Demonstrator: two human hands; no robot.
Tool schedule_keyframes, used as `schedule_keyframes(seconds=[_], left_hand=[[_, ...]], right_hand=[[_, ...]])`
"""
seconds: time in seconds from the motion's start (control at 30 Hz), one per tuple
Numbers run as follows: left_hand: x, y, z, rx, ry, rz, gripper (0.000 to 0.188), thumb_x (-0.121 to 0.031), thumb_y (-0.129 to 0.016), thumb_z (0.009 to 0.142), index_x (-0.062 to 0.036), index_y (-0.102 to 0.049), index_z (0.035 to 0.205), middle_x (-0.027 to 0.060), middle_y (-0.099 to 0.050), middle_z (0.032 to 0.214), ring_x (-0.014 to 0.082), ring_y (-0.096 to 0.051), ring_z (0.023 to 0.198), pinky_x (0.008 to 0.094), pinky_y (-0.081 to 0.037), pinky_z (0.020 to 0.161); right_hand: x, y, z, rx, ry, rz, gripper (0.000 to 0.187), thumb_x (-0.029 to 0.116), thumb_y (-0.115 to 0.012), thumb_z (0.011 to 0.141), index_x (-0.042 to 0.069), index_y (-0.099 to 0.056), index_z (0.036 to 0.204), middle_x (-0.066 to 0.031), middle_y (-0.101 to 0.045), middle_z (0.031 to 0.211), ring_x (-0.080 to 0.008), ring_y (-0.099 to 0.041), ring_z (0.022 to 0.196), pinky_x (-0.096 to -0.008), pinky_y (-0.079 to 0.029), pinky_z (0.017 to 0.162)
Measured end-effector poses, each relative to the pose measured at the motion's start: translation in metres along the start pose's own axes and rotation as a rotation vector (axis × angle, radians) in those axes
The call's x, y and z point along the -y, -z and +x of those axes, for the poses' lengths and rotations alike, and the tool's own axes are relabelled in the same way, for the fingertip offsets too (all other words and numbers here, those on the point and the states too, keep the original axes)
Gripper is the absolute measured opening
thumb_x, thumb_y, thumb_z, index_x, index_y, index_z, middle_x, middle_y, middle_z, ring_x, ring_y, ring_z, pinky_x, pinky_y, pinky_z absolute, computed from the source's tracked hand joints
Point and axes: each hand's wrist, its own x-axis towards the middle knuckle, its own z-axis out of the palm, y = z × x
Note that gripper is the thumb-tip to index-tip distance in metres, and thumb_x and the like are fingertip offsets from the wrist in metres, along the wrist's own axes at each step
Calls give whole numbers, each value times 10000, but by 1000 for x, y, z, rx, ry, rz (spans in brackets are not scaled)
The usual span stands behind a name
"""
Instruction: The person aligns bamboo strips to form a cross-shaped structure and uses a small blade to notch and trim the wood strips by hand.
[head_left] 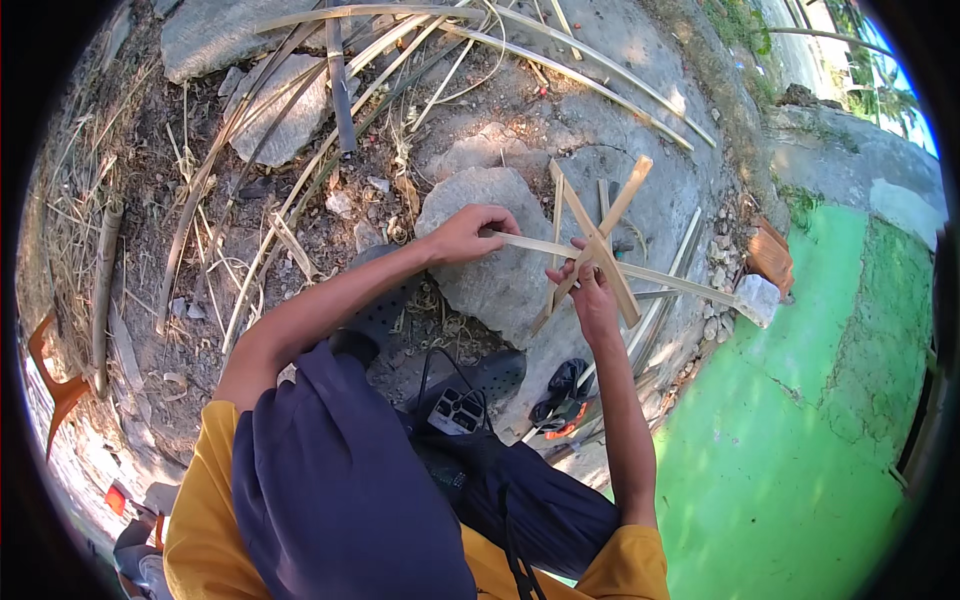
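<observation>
In the head view, the left hand [462, 236] sits just left of the picture's centre, its fingers curled closed over the near end of a long bamboo strip [640, 273] that runs out toward three o'clock and ends by a pale stone block [757, 299]. The right hand [590, 295] is just to the right of it and slightly lower, pinching shut on the crossing of several flat bamboo slats [598, 240] that fan out like a star, one tip pointing to one o'clock, another down toward seven. The whole bundle is held in the air above a large grey rock [490, 250], with the person's dark sandal [385, 310] at about nine o'clock from it. Loose curved bamboo splits [300, 180] lie scattered across the dirt from ten to twelve o'clock, and a small dark tool with orange on it [562, 400] rests on the ground at five o'clock from the hands. The risk I judge greatest is the star springing apart: only the pinch of the right hand keeps the crossing together, and the long strip, being thin and levered far out to the right, could twist the slats out of alignment if the left hand pulls unevenly. Split bamboo edges tend to be sharp, so sliding bare fingers along the strip could cut or splinter them. A dropped slat would be hard to pick out among the splits below.
</observation>
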Motion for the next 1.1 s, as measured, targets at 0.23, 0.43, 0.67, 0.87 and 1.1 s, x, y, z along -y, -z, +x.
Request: schedule_keyframes(seconds=[0.23, 0.43, 0.67, 0.87, 1.1], left_hand=[[2, -1, 2, -9, -27, 5, 259, -19, -629, 846, 9, -687, 1097, 73, -681, 1028, 156, -643, 988, 327, -515, 917], [1, -2, 1, -14, -28, 12, 264, -30, -630, 839, 9, -687, 1094, 82, -686, 1021, 168, -648, 989, 335, -516, 920], [-3, 0, 2, 1, -37, 48, 273, -38, -629, 841, 7, -691, 1103, 86, -691, 1015, 177, -653, 981, 341, -518, 918], [1, -1, 0, -16, -31, -13, 266, -35, -630, 841, 1, -695, 1096, 91, -691, 1012, 184, -653, 974, 345, -517, 908], [-5, 3, 0, -3, -35, 54, 267, -49, -643, 837, -5, -697, 1095, 97, -687, 1025, 195, -654, 991, 344, -515, 918]], right_hand=[[0, 1, 0, -17, 10, 1, 465, 356, -537, 1104, 61, -495, 1461, -40, -586, 1046, -157, -614, 1016, -538, -521, 1117], [-2, 6, 2, -6, 12, -15, 442, 363, -544, 1100, 66, -511, 1426, -36, -593, 1030, -161, -623, 1013, -535, -536, 1101], [0, 5, 1, 0, 17, -19, 436, 366, -549, 1097, 66, -516, 1411, -38, -600, 1029, -161, -631, 1007, -533, -545, 1088], [0, 2, 1, -2, 11, -9, 438, 371, -558, 1092, 68, -521, 1405, -36, -596, 1029, -161, -628, 1007, -531, -545, 1083], [-1, 4, 2, 13, 21, -13, 451, 389, -582, 1078, 74, -527, 1397, -32, -589, 1033, -163, -627, 1006, -539, -536, 1092]])
